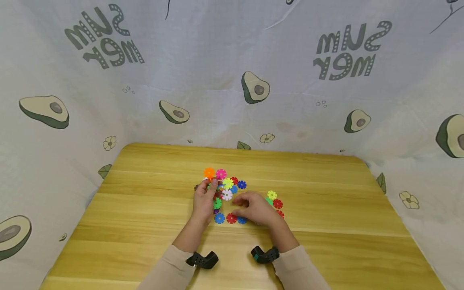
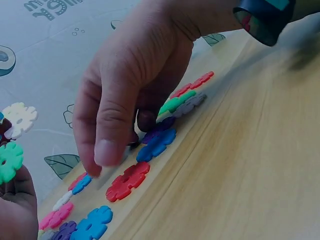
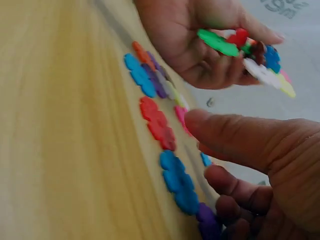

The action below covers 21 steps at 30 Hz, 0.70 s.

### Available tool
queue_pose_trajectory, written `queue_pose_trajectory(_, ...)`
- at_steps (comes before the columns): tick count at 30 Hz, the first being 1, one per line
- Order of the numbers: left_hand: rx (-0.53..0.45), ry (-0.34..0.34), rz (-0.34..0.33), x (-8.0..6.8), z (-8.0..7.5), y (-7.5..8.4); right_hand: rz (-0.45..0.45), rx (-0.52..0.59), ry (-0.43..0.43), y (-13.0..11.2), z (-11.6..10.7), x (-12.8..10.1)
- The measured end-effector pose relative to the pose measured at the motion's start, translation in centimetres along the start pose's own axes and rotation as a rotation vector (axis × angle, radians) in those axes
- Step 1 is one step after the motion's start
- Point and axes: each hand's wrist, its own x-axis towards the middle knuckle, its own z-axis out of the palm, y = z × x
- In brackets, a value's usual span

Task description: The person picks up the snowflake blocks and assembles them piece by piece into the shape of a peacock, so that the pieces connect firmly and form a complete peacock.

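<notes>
My left hand point(image 1: 208, 192) grips a joined cluster of plastic snowflake discs point(image 1: 222, 183), with orange, pink, yellow, white and green pieces sticking out above and beside the fingers. In the right wrist view the left hand point(image 3: 200, 45) cups that cluster point(image 3: 250, 52) just above the wooden table point(image 1: 145, 209). My right hand point(image 1: 242, 206) hovers palm down over loose discs lying flat: a red disc point(image 1: 231, 218), a blue disc point(image 1: 219, 218) and others. Its thumb point(image 2: 107, 147) and fingers point down at the discs point(image 2: 127, 181) with nothing between them.
More loose discs, a yellow one point(image 1: 272, 195) and a red one point(image 1: 277, 204), lie right of my right hand. A cloth with avocado prints point(image 1: 255, 86) hangs behind and around the table. Black wrist camera mounts point(image 1: 203, 259) sit on both forearms.
</notes>
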Motion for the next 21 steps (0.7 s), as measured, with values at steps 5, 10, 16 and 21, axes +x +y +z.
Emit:
queue_pose_trajectory(5,-0.191,-0.043,-0.003,0.1,0.3,0.1,-0.048,-0.159,-0.055,-0.2,0.5,-0.1)
queue_pose_trajectory(10,-0.259,-0.089,-0.015,0.0,0.4,0.2,-0.041,-0.160,-0.055,-0.4,0.6,-0.3)
queue_pose_trajectory(16,-0.207,-0.121,-0.053,-0.3,0.3,0.0,0.009,-0.048,-0.001,-0.2,0.4,-0.2)
queue_pose_trajectory(21,-0.187,-0.179,-0.038,-0.5,0.2,0.0,0.069,0.040,0.132,0.2,-0.6,-0.2)
